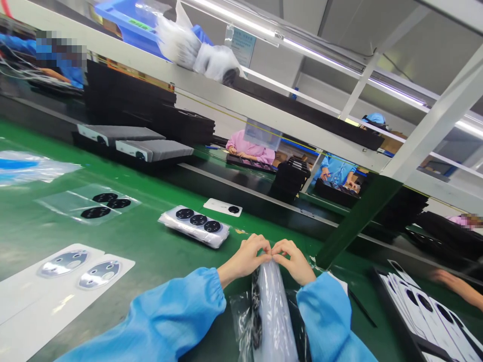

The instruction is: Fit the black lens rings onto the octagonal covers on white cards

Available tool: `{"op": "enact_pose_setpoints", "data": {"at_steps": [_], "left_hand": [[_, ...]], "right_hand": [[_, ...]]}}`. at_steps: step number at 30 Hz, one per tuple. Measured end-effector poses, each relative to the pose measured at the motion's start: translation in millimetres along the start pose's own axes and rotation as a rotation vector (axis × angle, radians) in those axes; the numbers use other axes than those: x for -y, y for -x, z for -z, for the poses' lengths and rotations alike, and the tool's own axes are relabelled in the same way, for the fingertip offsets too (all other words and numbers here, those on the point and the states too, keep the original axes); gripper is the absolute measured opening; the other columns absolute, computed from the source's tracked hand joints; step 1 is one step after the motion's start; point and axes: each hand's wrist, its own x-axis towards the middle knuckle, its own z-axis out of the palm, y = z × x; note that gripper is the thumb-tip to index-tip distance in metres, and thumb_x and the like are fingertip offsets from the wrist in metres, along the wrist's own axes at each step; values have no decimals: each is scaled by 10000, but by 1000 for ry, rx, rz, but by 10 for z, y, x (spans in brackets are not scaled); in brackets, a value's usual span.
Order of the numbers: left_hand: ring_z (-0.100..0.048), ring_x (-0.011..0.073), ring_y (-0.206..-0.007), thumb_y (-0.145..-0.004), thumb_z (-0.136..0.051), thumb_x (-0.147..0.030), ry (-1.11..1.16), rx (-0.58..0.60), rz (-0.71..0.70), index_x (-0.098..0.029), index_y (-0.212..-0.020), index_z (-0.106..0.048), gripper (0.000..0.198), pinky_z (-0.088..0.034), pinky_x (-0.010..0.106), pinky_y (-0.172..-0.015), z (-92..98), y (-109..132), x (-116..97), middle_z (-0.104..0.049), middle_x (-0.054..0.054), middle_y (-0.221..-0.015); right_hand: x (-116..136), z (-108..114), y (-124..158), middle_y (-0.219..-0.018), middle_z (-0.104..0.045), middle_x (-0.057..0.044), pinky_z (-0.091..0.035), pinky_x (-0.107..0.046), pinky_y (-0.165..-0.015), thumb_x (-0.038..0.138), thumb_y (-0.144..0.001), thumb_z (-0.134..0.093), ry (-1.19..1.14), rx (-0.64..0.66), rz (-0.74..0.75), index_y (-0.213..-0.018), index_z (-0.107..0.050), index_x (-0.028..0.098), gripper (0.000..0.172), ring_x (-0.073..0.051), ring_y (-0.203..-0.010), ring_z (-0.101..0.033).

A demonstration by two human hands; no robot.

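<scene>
Head view: a bundle [277,311] in clear plastic points away between blue sleeves [177,306], over the green surface [151,251]; whether it rests there is hidden.
Left grip [247,256]: thumb and fingers pressed together, apparently pinching film at the bundle's far end.
Right grip [294,259]: pinching at the same end, fingertips touching or almost touching the left ones.
Film [241,311]: already around the bundle's pale contents, by the look of it, with loose flaps at its left side.
Far end: seems unfinished, since both grips are on it; sealed or not, I cannot tell.
Pack [196,235]: beyond and left of the bundle, wrapped, three black discs on top; that one looks complete.
Bag [71,201]: well left of the bundle, three black discs with it.
Tray [392,311]: right of the bundle, holding white panels [426,306]; a co-worker's hand [453,284] blurs near it.
</scene>
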Motion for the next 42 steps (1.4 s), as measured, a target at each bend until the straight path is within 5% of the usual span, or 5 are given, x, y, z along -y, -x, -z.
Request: {"op": "enact_pose_setpoints", "data": {"at_steps": [7,20,26,33,42], "left_hand": [[-606,188,-914,-893,-540,-290,62,-39,-35,-143,-997,-599,189,-499,397,-810,-64,6,18,-625,53,-1020],[-600,186,-911,-896,-532,-307,64,1,-78,-147,-973,-603,191,-486,399,-820,-67,-12,73,-627,49,-1001],[-576,202,-947,-862,-572,-337,16,86,-123,-147,-873,-616,196,-432,429,-872,16,-47,-33,-629,38,-947],[-553,197,-927,-874,-538,-231,55,24,-99,-151,-830,-591,106,-397,415,-873,-72,2,-86,-607,16,-873],[-480,162,-873,-828,-466,-109,120,91,-150,-198,-718,-498,145,-317,310,-854,-65,71,-120,-591,-28,-795]], "right_hand": [[-76,57,-46,-756,-531,9,-345,-288,-667,275,-769,-642,11,105,62,-695,-595,227,100,-180,-761,-449],[-310,-108,239,-785,-503,-10,-394,-300,-691,385,-847,-521,-204,-99,7,-759,-483,214,196,-169,-740,-479],[-163,-26,118,-744,-490,23,-404,-260,-622,389,-826,-564,-172,19,-28,-798,-504,206,194,-135,-675,-470],[-53,83,116,-684,-506,32,-408,-242,-561,253,-785,-608,-107,141,-30,-711,-553,202,105,-123,-604,-481],[-233,-3,392,-759,-464,-6,-423,-291,-654,292,-837,-517,-155,-13,37,-711,-519,220,145,-167,-720,-484]]}}
